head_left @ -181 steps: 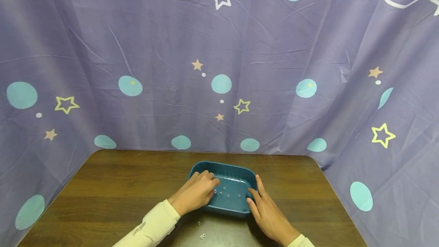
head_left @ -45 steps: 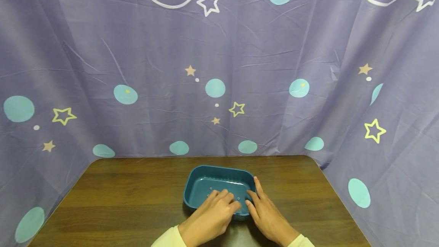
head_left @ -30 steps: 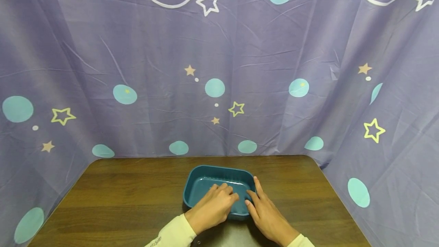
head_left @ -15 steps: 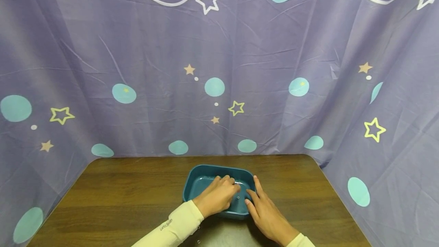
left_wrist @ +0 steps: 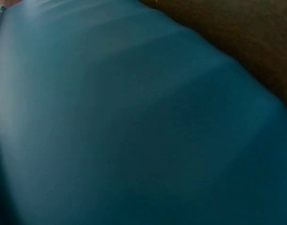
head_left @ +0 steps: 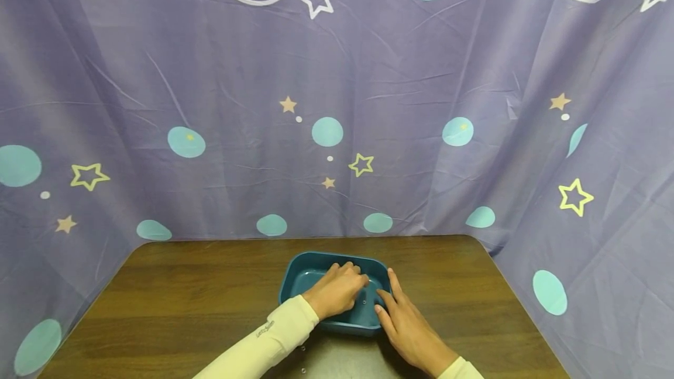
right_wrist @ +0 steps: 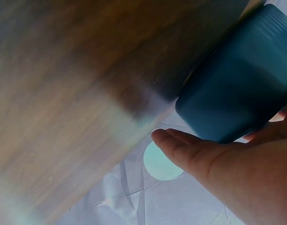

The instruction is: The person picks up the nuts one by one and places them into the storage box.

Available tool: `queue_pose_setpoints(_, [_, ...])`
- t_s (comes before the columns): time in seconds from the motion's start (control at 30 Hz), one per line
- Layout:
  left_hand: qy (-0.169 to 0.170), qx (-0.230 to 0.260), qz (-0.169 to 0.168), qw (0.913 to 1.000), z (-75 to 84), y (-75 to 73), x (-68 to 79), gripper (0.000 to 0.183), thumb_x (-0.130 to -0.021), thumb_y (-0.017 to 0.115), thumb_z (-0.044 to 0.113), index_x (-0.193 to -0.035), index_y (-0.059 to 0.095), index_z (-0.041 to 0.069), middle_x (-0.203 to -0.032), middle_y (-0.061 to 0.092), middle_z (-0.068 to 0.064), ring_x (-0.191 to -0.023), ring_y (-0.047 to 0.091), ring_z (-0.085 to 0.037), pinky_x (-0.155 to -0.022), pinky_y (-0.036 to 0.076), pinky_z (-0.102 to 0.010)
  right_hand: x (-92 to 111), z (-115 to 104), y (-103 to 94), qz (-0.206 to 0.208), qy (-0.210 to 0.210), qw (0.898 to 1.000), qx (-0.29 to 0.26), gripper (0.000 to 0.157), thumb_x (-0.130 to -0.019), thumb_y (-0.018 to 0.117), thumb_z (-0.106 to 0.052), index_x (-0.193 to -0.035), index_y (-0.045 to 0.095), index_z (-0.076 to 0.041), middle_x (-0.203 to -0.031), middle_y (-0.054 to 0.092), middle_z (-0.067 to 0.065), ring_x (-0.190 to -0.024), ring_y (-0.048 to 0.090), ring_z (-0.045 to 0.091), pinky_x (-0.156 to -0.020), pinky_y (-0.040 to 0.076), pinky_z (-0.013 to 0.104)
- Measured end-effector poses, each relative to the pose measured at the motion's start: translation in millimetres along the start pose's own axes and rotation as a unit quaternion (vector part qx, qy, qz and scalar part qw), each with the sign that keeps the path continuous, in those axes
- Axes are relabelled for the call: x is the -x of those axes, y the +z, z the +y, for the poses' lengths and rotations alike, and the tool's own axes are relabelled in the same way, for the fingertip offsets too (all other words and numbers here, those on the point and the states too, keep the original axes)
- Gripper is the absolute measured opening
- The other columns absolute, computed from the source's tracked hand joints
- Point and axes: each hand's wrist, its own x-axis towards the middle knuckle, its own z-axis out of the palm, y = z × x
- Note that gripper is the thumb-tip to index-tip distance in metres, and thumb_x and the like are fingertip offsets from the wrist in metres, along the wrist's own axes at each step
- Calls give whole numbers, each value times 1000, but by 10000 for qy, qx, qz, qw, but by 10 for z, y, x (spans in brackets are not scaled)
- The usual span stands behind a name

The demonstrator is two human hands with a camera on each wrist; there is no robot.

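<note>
A teal rectangular tub (head_left: 326, 326) stands on the table in the head view. My left hand (head_left: 339, 288) reaches over its near wall into it, fingers bent downward toward the far side; the fingertips are hidden, and I cannot tell whether they pinch anything. One tiny shiny ring-like bead (head_left: 364, 302) lies on the tub floor to the right of this hand. My right hand (head_left: 413, 329) grips the tub's right end, some fingers along the outside and others over the rim. In the right wrist view, fingers (right_wrist: 180, 147) lie close along the tub's outer wall (right_wrist: 237, 84).
Two more tiny ring-like beads, one upper (head_left: 303, 348) and one lower (head_left: 303, 371), lie on the wooden table (head_left: 210, 291) in front of the tub. A purple curtain (head_left: 253, 192) with stars and dots surrounds the table's back and sides.
My left hand has moved from the tub's left part to its near side, then inward toward the far wall, covering beads seen earlier. The right hand keeps its hold on the tub.
</note>
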Motion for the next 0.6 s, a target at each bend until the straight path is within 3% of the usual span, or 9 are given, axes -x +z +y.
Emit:
queue_pose_setpoints(0.3, [-45, -109, -303, 9995, -5, 105, -95, 20, -89, 75, 16, -108, 73, 19, -98, 71, 1, -90, 63, -16, -78, 56, -44, -6, -3, -8, -24, -42, 10000, 44, 48, -108, 45, -36, -143, 54, -4, -168, 3, 12, -141, 41, 34, -107, 42, 51])
queue_pose_setpoints(0.6, [-86, -151, -496, 9986, -6, 208, -124, 19, -89, 75, 17, -108, 73, 21, -98, 71, 3, -90, 63, -15, -76, 56, -41, 3, -8, -13, 25, 33, 10000, 36, 48, -107, 46, -36, -143, 54, -6, -169, 4, 10, -141, 41, 33, -107, 42, 51])
